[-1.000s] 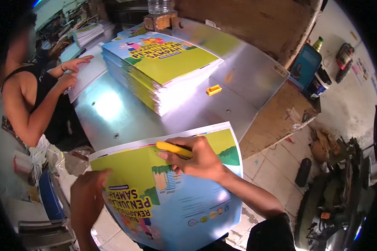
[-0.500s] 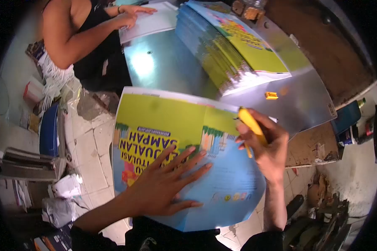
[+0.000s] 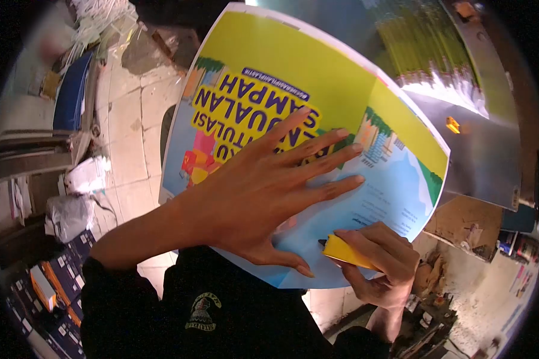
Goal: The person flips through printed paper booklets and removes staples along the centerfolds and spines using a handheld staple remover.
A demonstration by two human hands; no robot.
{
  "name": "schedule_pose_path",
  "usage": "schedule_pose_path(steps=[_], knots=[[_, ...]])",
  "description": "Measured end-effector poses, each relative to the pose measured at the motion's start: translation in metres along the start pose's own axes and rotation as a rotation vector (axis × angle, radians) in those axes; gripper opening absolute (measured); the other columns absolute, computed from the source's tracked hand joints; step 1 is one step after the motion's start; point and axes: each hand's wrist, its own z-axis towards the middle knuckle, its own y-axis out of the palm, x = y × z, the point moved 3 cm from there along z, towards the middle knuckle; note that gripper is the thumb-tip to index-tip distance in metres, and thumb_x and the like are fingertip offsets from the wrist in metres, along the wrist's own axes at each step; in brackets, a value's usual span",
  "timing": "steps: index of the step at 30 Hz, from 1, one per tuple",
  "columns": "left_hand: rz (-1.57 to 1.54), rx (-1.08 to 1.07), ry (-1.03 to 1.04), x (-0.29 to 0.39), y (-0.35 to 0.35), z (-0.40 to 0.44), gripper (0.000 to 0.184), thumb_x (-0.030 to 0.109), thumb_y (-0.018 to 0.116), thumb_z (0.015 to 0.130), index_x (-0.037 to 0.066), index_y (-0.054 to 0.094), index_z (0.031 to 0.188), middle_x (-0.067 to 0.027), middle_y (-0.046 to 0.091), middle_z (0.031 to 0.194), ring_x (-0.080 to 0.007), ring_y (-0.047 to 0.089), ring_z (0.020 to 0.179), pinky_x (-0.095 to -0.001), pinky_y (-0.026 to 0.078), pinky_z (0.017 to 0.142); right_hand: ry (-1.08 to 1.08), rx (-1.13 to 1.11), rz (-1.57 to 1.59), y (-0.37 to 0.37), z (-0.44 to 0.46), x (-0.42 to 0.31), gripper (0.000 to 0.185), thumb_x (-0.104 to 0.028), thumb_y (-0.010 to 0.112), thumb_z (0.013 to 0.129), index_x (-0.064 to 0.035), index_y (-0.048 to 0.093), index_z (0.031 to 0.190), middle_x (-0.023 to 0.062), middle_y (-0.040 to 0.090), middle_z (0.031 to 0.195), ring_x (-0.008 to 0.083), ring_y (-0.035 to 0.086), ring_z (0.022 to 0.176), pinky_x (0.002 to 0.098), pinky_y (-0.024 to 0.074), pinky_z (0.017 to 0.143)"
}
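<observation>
My left hand (image 3: 263, 185) lies with fingers spread on a printed cover sheet (image 3: 317, 66) in green and blue, pressing near its middle. The sheet's lettering appears upside down. In my right hand (image 3: 383, 257) is a yellow tool (image 3: 348, 251) with a dark tip, held near the sheet's lower edge, just right of my left thumb. Whether its tip touches the sheet cannot be made out.
A stack of printed sheets (image 3: 422, 48) stands on the metal table (image 3: 485, 158) at the upper right, with a small yellow object (image 3: 453, 125) beside it. Dark boxes (image 3: 57, 281) are at lower left, a plastic bag (image 3: 70, 218) above them.
The view has tilted down and shifted. My left hand has gone from the sheet's side onto its surface. My right hand has moved the yellow tool from the top edge down to the lower edge.
</observation>
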Motion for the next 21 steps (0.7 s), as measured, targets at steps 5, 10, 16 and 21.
schedule_pose_path(steps=[5, 10, 16, 21], knots=[[-0.078, 0.033, -0.036, -0.002, 0.005, -0.001, 0.106, 0.078, 0.067, 0.076, 0.014, 0.039, 0.156, -0.0150, 0.032, 0.165, -0.0337, 0.027, 0.154, -0.0596, 0.009, 0.126, -0.002, -0.034, -0.034, 0.004, -0.001, -0.002, 0.050, 0.003, 0.082, 0.064, 0.0018, 0.075, 0.114, 0.0129, 0.071, 0.090, 0.0272, 0.070, 0.073, 0.0364, 0.0567, 0.064], [-0.120, 0.140, -0.006, -0.005, 0.010, -0.005, 0.097, 0.070, 0.072, 0.078, 0.007, 0.048, 0.148, -0.0181, 0.038, 0.161, -0.0348, 0.033, 0.151, -0.0576, 0.012, 0.126, 0.029, -0.074, -0.143, 0.009, 0.003, -0.011, 0.049, 0.002, 0.080, 0.065, 0.0018, 0.075, 0.114, 0.0126, 0.070, 0.089, 0.0276, 0.070, 0.073, 0.0363, 0.0567, 0.064], [-0.160, 0.230, 0.018, -0.006, 0.016, -0.006, 0.094, 0.068, 0.074, 0.077, 0.006, 0.053, 0.144, -0.0183, 0.044, 0.157, -0.0342, 0.037, 0.149, -0.0564, 0.014, 0.127, -0.009, -0.055, -0.283, 0.016, 0.009, -0.026, 0.047, 0.001, 0.079, 0.067, 0.0012, 0.075, 0.114, 0.0126, 0.070, 0.088, 0.0275, 0.070, 0.071, 0.0364, 0.0564, 0.062], [-0.166, 0.284, 0.029, -0.007, 0.018, -0.008, 0.093, 0.067, 0.074, 0.077, 0.006, 0.054, 0.143, -0.0183, 0.045, 0.156, -0.0321, 0.037, 0.150, -0.0555, 0.014, 0.127, 0.049, -0.080, -0.293, 0.005, 0.007, -0.016, 0.047, -0.003, 0.081, 0.066, 0.0000, 0.076, 0.113, 0.0131, 0.071, 0.085, 0.0252, 0.071, 0.072, 0.0343, 0.0552, 0.058]])
